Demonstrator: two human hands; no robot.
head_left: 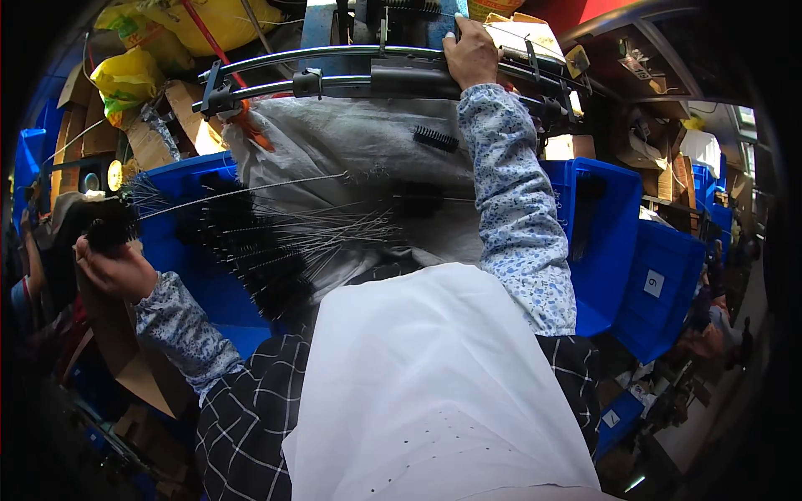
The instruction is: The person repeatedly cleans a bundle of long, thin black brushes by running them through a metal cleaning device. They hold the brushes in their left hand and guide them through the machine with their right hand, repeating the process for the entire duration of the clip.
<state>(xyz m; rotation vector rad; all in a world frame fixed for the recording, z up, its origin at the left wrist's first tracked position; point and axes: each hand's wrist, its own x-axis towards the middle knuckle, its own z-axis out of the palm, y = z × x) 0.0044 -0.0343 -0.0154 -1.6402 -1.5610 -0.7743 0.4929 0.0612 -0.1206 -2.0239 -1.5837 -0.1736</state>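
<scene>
At the far left, my left hand (117, 271) is closed round the dark bristle head of a wire brush (109, 225). Its long bare metal stem runs right across the white sack. Up at the top, my right hand (472, 54) has its fingers curled at the blue and black metal machine (409, 75) with two rails; what they grip, if anything, is hidden. Between my arms lies a pile of black wire brushes (263, 250), their thin stems pointing right. A short black brush piece (436, 139) rests on the white sack (334, 138) below the rails.
Blue plastic bins stand on both sides, one bin (601, 234) beside my right arm. Yellow plastic bags (127, 79) and cardboard boxes (192, 117) are piled at the upper left. A white cloth (434, 376) covers my lap. Other people are partly visible at both edges.
</scene>
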